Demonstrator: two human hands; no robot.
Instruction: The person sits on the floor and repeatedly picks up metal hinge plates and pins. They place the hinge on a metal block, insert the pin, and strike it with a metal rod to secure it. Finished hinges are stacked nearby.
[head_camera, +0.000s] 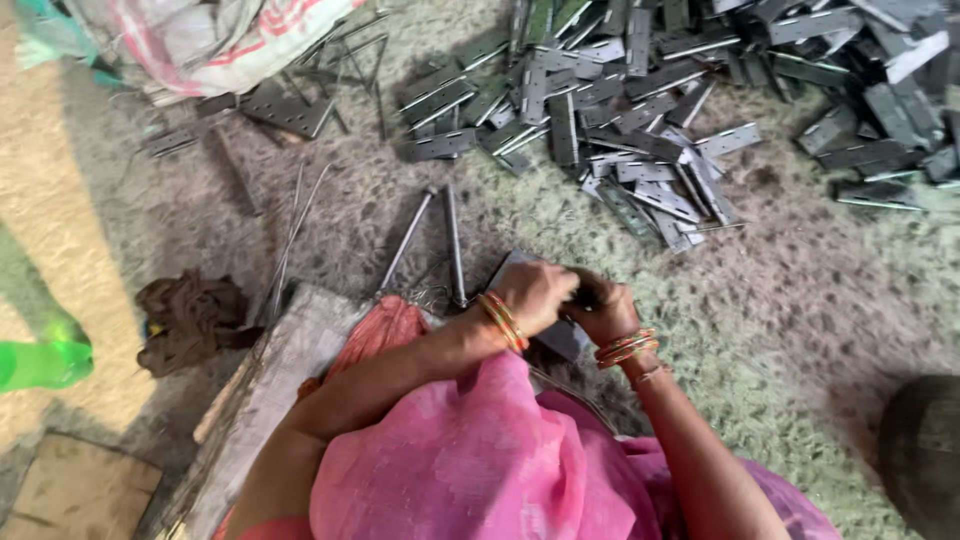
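A grey metal hinge (520, 272) is clamped between the closed fingers of the left hand (535, 295) and right hand (603, 308) above the floor (800, 300), while a large heap of hinges (640, 110) is left lying beyond, seemingly unhandled.

- A speckled grey-green floor (800, 320) fills most of the frame, dusty and dark-flecked.
- Along the left edge runs a sandy tan strip of ground (45, 210).
- At the lower left lies a worn wooden board (290, 370), set at a slant.
- Light is soft and even, daylight-like, with faint shadows only.
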